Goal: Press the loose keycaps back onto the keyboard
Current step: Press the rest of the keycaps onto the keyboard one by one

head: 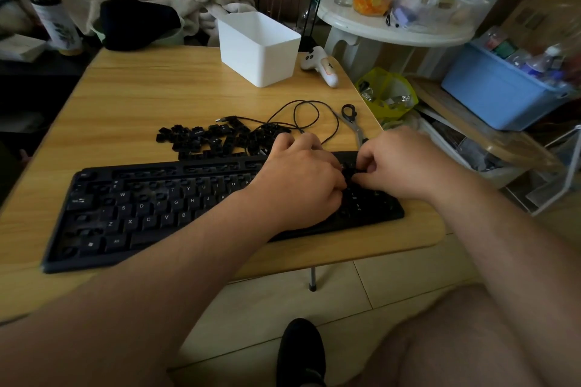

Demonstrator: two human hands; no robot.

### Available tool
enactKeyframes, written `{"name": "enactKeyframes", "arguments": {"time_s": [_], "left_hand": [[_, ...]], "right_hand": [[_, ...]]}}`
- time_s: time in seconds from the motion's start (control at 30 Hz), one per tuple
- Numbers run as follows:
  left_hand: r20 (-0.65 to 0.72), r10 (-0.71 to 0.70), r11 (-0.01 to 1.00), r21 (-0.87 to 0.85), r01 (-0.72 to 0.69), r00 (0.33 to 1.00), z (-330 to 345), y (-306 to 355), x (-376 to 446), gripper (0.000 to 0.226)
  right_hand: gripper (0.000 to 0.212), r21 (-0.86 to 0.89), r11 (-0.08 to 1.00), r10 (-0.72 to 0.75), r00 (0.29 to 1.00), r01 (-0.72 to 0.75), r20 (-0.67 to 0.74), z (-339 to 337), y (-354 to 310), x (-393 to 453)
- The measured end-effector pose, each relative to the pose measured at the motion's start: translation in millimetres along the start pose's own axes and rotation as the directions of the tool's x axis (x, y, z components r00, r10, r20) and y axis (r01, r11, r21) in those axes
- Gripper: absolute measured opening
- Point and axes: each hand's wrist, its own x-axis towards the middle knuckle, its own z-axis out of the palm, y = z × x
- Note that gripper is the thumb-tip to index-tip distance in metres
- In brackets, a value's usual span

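Black plastic dominates the wooden bench (pixel 132 97): a keyboard (pixel 151 214) lies along its near edge, many of its sockets bare, with letter keys seated across its left and middle parts. Just behind its top edge sits a heap of loose keycaps (pixel 217 138), some upside down, touching one another and mingling with the coiled black cable (pixel 301 116) that loops toward the back of the bench.

Both hands meet over the right end of the keyboard. The left hand (pixel 301 179) reaches in from the lower left, knuckles up, its fingers curled down onto the keys; the right hand (pixel 405 163) comes from the lower right with fingers and thumb bent inward. Between their fingertips sits a small dark piece, apparently a keycap (pixel 353 171), right against the keyboard's surface. The fingers of both hands are bunched around that spot, though blur and shadow make it hard to tell which hand truly pinches it and which only presses beside it.

Beside the cable, near the right edge of the bench, lie scissors (pixel 353 122) with black handles, their blades pointing toward the right hand. Farther back stands a white bin (pixel 257 47), upright and open-topped, and just right of it rests a white controller (pixel 320 67). A dark-shod foot (pixel 300 352) rests on the tiled floor (pixel 283 302) below the bench edge.
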Motion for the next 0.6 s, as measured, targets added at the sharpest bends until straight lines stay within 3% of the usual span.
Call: {"name": "enactKeyframes", "arguments": {"time_s": [0.1,0.2,0.6], "left_hand": [[0.001,0.008,1.000,0.007,-0.008,1.000,1,0,0,0.043],[0.014,0.007,1.000,0.007,-0.007,1.000,0,0,0,0.044],[0.013,0.000,0.999,0.040,0.000,1.000,3,0,0,0.043]], "right_hand": [[0.025,-0.167,0.986,0.001,0.999,0.008,0.054,-10,-13,5],[0.035,-0.200,0.980,0.035,0.994,-0.014,0.103,-14,-20,7],[0.025,-0.319,0.945,0.108,0.990,-0.074,0.090,-15,-43,18]]}}
